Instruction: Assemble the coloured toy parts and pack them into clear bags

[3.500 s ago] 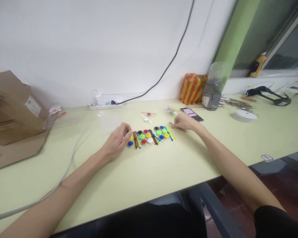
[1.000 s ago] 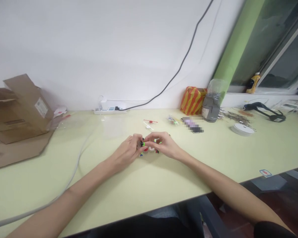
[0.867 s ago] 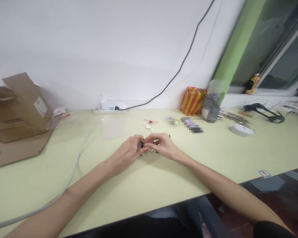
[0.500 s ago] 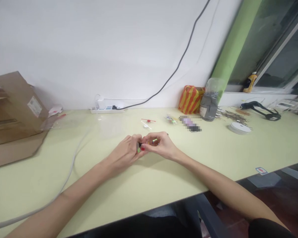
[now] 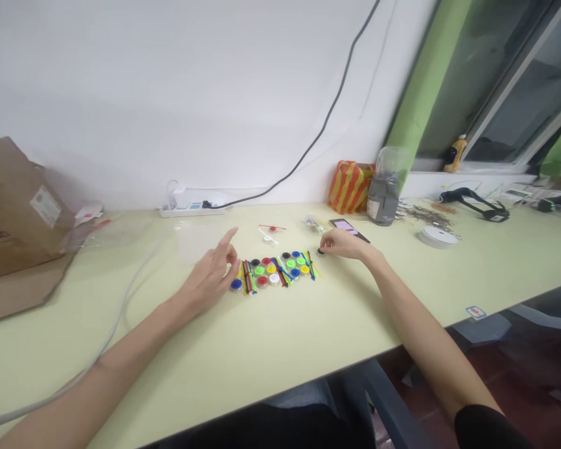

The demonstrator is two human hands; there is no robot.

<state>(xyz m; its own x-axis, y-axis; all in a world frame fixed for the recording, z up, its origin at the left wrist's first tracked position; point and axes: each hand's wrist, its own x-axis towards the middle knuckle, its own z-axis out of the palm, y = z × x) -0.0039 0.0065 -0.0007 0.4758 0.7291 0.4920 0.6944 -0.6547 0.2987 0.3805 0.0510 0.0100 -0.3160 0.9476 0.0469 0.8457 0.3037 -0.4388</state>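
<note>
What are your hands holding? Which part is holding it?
The right hand seems to pinch a small black disc between its fingertips. The left hand holds nothing.

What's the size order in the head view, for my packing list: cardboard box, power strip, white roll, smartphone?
1. cardboard box
2. power strip
3. white roll and smartphone: these look alike, so I won't rank them.

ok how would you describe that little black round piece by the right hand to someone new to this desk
On the pale green desk, find the rows of coloured round caps. Just off their right end, at the right hand's fingertips, sits a small black round piece, the only black one outside the rows.
</note>
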